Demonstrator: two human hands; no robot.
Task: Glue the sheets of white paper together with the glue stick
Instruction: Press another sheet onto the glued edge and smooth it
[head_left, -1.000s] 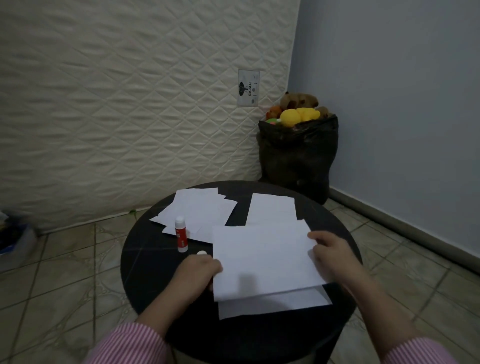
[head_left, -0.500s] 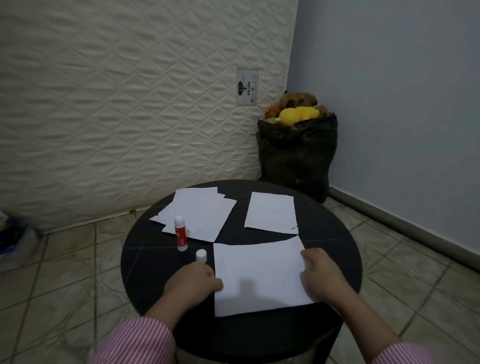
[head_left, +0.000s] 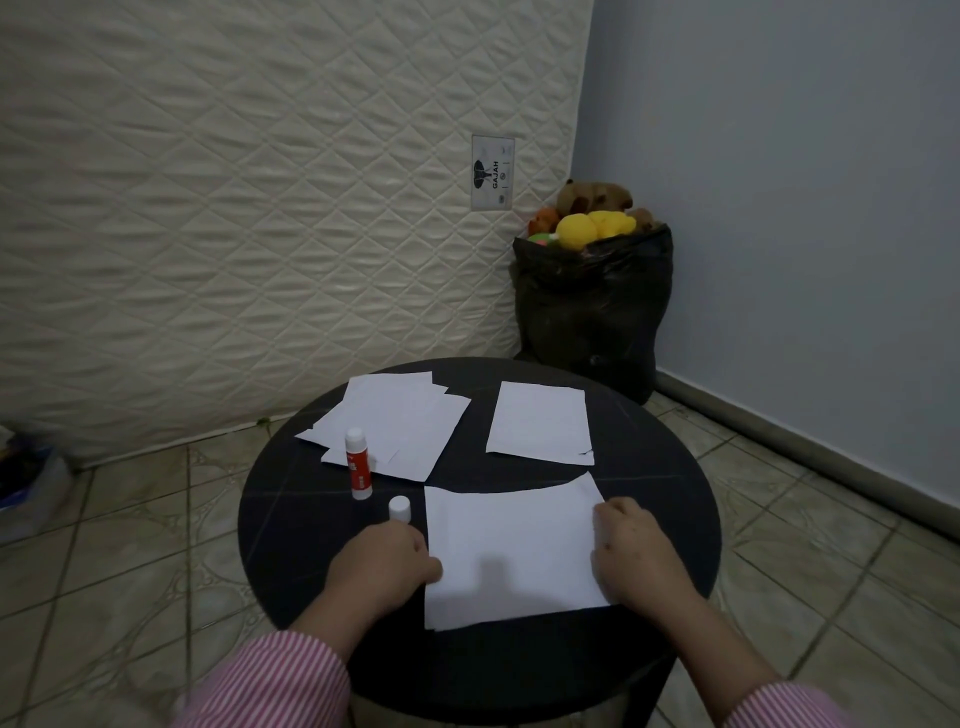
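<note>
We are pressing the thin, floppy sheets of white paper (head_left: 511, 551) between our left hand (head_left: 384, 564) and right hand (head_left: 636, 558), curled fingers resting on their side edges, not clamped.

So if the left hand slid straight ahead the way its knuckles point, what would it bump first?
Probably the small white cap, standing just past the left hand. Beyond it stands the glue stick, a little further left. Depth is hard to judge, so the hand might just brush past the cap.
</note>
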